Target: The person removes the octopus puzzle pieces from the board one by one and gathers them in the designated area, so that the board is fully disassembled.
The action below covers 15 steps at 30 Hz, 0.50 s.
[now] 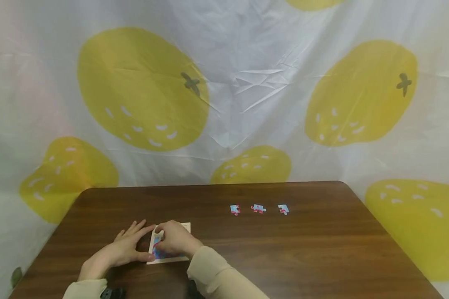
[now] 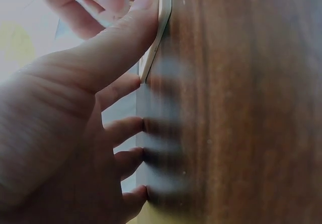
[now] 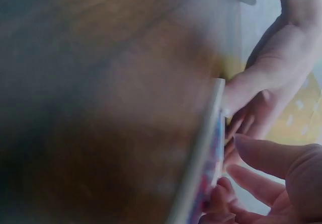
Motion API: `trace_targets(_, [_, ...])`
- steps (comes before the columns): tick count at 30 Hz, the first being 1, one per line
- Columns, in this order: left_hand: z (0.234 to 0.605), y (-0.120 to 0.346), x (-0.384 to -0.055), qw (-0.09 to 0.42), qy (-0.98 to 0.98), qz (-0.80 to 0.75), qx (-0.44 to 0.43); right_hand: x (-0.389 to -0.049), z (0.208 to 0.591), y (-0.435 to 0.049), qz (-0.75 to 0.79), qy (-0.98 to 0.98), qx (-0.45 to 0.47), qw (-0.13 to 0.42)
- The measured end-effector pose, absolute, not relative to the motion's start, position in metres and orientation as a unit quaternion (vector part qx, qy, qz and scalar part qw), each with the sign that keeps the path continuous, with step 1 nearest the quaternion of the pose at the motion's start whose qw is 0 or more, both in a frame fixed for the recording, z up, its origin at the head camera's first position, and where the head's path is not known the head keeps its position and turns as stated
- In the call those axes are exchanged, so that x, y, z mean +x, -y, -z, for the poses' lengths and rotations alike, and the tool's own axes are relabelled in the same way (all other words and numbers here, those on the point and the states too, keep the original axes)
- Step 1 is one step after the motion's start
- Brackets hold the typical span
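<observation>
A small pale-framed puzzle tray (image 1: 187,227) with a blue and pink picture lies at the left of the table. My left hand (image 1: 124,249) rests at its left side with spread fingers. Its thumb touches the near left corner, and its index fingertip reaches the far left corner. Over the tray is my right hand (image 1: 176,238), bent fingers touching the picture. In the right wrist view its thumb (image 3: 261,153) stands apart from the index finger, with no piece visible between them. Part of the picture is hidden beneath this hand.
Three loose jigsaw pieces lie in a row towards the back: a left piece (image 1: 235,209), a middle piece (image 1: 258,208) and a right piece (image 1: 283,209). All stand on a brown wooden table (image 1: 303,249). A white curtain (image 1: 247,91) with yellow fruit prints hangs behind.
</observation>
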<state>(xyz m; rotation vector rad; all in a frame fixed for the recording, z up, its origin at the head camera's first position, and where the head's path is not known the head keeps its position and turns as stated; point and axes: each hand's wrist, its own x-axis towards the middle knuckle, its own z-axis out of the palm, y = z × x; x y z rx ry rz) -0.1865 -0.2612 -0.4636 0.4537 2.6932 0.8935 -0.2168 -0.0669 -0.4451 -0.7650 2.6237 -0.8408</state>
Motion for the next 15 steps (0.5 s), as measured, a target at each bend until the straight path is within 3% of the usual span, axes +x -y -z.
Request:
trace_targets(7, [0.466, 0.262, -0.188, 0.12, -0.935, -0.294, 0.155, -0.214, 0.46, 0.074, 0.318, -0.913, -0.241, 0.082])
trace_targets(15, [0.466, 0.263, -0.191, 0.124, -0.937, -0.29, 0.151, -0.21, 0.459, 0.075, 0.358, -0.909, -0.193, 0.09])
